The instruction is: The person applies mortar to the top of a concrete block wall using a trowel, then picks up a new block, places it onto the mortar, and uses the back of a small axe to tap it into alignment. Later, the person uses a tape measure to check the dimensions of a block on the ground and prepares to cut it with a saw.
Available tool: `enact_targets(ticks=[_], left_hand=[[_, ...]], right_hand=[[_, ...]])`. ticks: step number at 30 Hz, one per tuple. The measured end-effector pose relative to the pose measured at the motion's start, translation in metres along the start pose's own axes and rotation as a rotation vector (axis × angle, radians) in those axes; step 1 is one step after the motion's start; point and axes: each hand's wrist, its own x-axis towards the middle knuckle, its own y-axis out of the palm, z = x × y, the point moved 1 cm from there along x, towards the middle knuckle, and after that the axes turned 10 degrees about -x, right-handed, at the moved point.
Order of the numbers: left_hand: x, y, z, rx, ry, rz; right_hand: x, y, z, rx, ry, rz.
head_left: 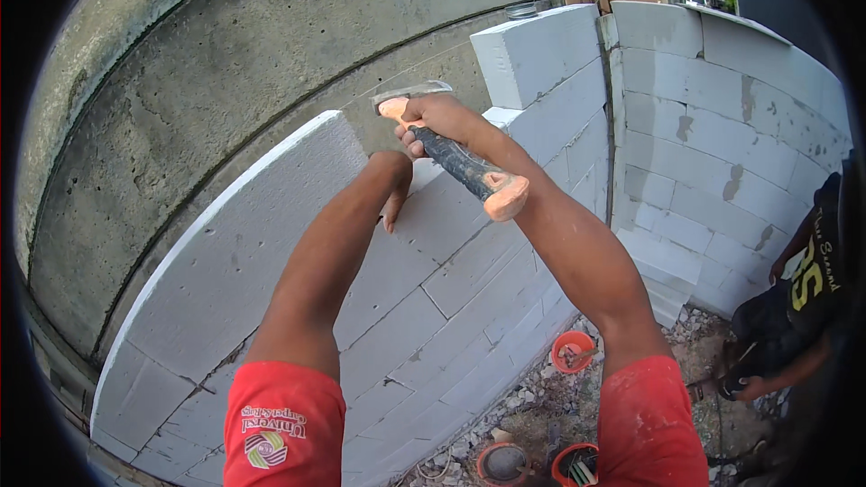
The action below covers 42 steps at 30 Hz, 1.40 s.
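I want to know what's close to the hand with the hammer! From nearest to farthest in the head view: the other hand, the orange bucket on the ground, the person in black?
From the right hand:
1. Left hand, just below-left, on the white block.
2. Orange bucket, down on the rubble.
3. Person in black, far right, by the side wall.

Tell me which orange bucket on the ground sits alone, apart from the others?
The upper orange bucket, beside the person's right forearm; the other two sit side by side at the bottom edge.
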Motion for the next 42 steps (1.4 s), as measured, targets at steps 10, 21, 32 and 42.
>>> enact_targets(ticks=[10, 21, 32, 42], left_hand=[[0.005, 0.004, -0.002, -0.002, 0.024, -0.01], [0.002, -0.002, 0.004, 0.08, 0.0, -0.152], [-0.002, -0.012, -0.014, 0.151, 0.109, -0.353], [0.008, -0.007, -0.003, 0.175, 0.089, -0.392]], right_hand=[[-0.233, -0.006, -0.123, -0.104, -0.137, -0.275], [-0.187, 0.0, -0.122, -0.528, -0.282, -0.301], [0.004, -0.046, -0.073, -1.525, -1.158, -0.577], [0.038, -0.049, -0.072, -1.635, -1.088, -0.451]])
